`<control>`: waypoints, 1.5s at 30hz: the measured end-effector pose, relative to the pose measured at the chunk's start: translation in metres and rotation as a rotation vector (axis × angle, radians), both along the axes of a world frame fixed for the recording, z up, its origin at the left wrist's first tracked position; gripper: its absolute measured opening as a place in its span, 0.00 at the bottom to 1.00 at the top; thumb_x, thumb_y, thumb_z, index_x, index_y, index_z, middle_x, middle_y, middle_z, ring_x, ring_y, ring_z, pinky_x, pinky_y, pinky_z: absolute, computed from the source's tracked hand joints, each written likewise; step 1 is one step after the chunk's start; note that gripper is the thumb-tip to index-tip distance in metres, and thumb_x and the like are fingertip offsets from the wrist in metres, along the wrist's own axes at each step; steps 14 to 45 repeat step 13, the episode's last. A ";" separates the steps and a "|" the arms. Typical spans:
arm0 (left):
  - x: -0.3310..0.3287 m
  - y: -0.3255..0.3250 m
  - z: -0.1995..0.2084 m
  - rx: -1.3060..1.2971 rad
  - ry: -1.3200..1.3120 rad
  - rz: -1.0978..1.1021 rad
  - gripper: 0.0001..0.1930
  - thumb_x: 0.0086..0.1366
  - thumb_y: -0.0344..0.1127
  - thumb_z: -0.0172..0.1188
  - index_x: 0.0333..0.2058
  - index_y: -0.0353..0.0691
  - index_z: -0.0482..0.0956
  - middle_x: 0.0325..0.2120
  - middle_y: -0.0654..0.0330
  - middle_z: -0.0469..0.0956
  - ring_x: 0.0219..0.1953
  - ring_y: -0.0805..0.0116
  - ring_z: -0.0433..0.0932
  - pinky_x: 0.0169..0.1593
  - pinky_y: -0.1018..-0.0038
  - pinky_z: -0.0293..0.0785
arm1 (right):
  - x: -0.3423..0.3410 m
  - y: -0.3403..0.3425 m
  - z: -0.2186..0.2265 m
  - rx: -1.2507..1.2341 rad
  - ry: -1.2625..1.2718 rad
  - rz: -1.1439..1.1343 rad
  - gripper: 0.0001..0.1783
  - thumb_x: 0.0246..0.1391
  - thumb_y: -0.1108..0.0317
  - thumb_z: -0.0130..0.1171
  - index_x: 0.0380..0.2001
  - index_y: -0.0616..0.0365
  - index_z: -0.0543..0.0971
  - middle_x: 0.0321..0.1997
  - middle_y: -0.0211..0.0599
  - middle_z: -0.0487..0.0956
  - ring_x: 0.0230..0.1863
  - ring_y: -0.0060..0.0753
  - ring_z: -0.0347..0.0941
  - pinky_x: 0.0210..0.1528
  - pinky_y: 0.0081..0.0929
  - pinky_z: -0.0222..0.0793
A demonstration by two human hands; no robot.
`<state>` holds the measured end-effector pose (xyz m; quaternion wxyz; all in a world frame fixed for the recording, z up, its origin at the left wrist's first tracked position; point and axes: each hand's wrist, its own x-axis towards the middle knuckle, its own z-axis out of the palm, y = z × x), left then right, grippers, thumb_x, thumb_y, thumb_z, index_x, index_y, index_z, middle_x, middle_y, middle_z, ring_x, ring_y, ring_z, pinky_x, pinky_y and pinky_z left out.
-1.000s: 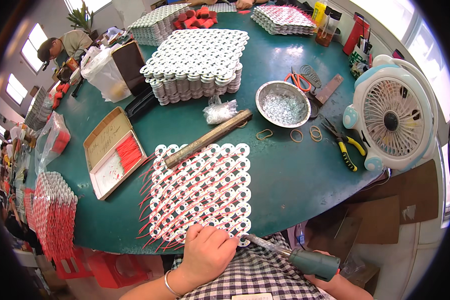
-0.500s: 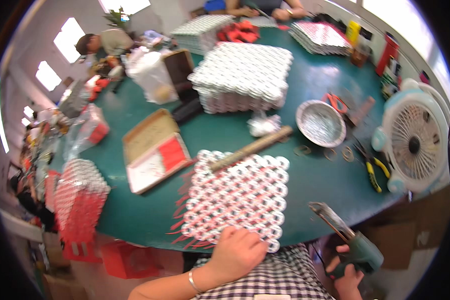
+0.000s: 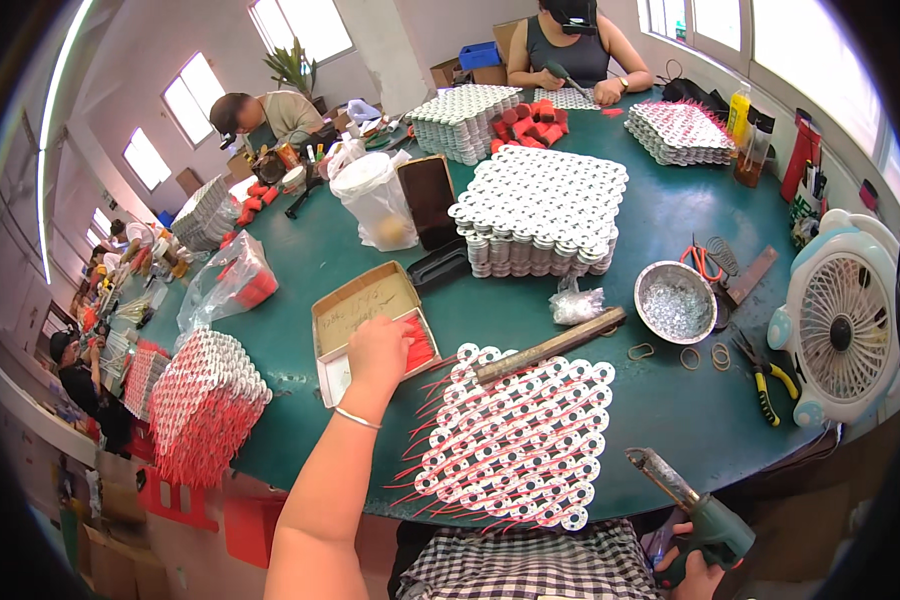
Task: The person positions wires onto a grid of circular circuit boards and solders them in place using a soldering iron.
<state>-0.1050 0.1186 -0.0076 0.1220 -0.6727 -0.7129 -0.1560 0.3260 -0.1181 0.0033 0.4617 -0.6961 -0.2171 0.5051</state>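
My left hand (image 3: 378,352) reaches over a shallow cardboard box (image 3: 368,299), its fingers closed at a bundle of short red wires (image 3: 420,340) in the box; the fingertips are partly hidden. Down at the lower right, my right hand (image 3: 692,572) grips the handle of a green soldering gun (image 3: 718,530), whose metal barrel points up and left over the table edge. Between my hands lies a panel of joined round white discs (image 3: 515,440), with red wires running diagonally across it and sticking out on the left. A worn wooden stick (image 3: 550,346) rests across the panel's far edge.
Beyond the panel are a stack of white panels (image 3: 540,200), a metal bowl (image 3: 676,300) of small clear-silvery pieces, and pliers (image 3: 765,380). A fan (image 3: 840,325) stands at right, wired panels (image 3: 210,395) at left. Across the table a co-worker (image 3: 580,60) holds a similar tool.
My left hand has left the panel's near edge and moved up and left to the red wires in the box. My right hand still holds the soldering gun. The head view has shifted.
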 end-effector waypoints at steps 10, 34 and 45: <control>-0.017 0.007 -0.009 0.108 0.014 -0.032 0.02 0.48 0.28 0.60 0.24 0.41 0.77 0.26 0.54 0.76 0.32 0.51 0.73 0.37 0.58 0.68 | 0.013 0.002 -0.026 0.351 0.175 0.289 0.26 0.46 0.80 0.44 0.53 0.64 0.64 0.47 0.47 0.74 0.25 0.36 0.76 0.30 0.29 0.74; 0.008 0.009 0.000 0.086 0.056 -0.019 0.06 0.48 0.29 0.61 0.28 0.41 0.79 0.28 0.54 0.78 0.36 0.56 0.74 0.42 0.60 0.66 | 0.017 0.001 -0.032 0.469 0.133 0.367 0.30 0.47 0.78 0.42 0.57 0.60 0.58 0.48 0.46 0.74 0.26 0.37 0.77 0.32 0.32 0.75; 0.008 0.009 0.000 0.086 0.056 -0.019 0.06 0.48 0.29 0.61 0.28 0.41 0.79 0.28 0.54 0.78 0.36 0.56 0.74 0.42 0.60 0.66 | 0.017 0.001 -0.032 0.469 0.133 0.367 0.30 0.47 0.78 0.42 0.57 0.60 0.58 0.48 0.46 0.74 0.26 0.37 0.77 0.32 0.32 0.75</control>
